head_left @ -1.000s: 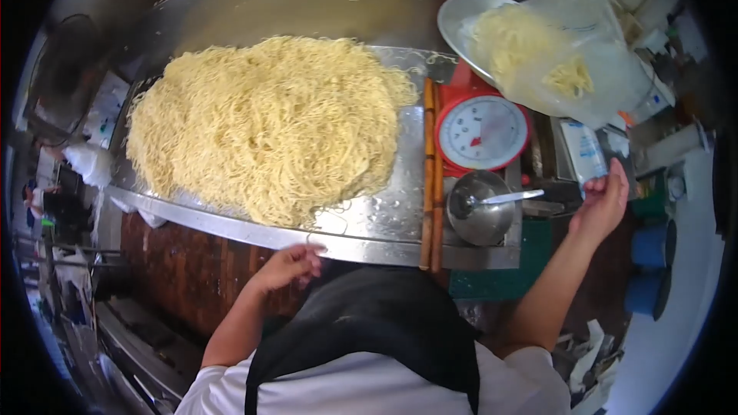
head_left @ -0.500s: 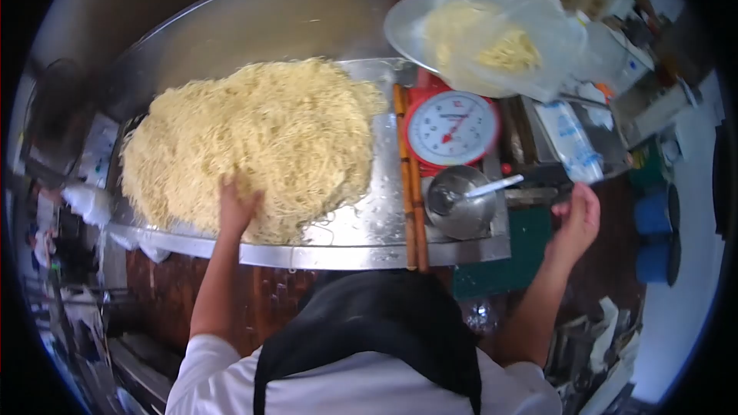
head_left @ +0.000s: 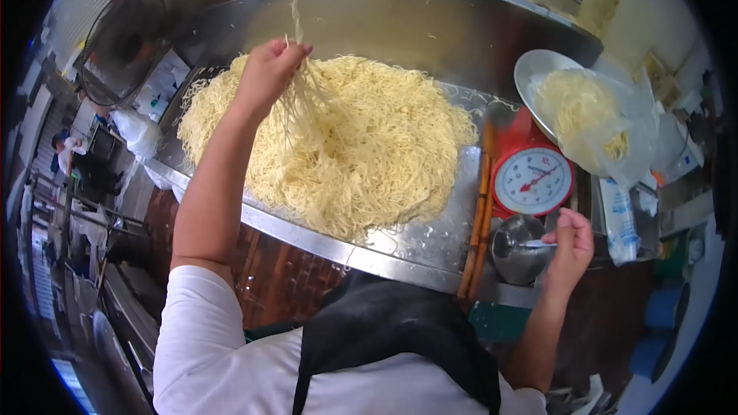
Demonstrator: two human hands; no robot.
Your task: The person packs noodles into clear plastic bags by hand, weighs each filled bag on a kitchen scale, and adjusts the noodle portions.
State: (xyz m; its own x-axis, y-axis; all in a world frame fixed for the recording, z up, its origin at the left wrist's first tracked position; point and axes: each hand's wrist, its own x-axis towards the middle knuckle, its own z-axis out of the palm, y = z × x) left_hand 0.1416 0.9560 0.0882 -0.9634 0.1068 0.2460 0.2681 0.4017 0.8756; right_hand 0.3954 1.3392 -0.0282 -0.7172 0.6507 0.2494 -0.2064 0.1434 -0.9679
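My left hand is closed round a bunch of pale yellow noodles, raised above the large noodle heap. Strands hang from the fist down into the heap, and a thin wisp sticks up above it. The heap lies on a metal tray table. On the right, my right hand has curled fingers at the handle of a white spoon, whose outer end is hidden by the hand. The spoon rests in a round metal bowl with dark contents.
A red dial scale stands behind the bowl. Two bamboo sticks lie across the table left of it. Farther back, a plastic bag of noodles sits in a metal dish. A fan and a distant person are at left.
My left hand has risen from the heap's near side, lifting noodles. My right hand has come left to the spoon handle. The view has shifted and turned.
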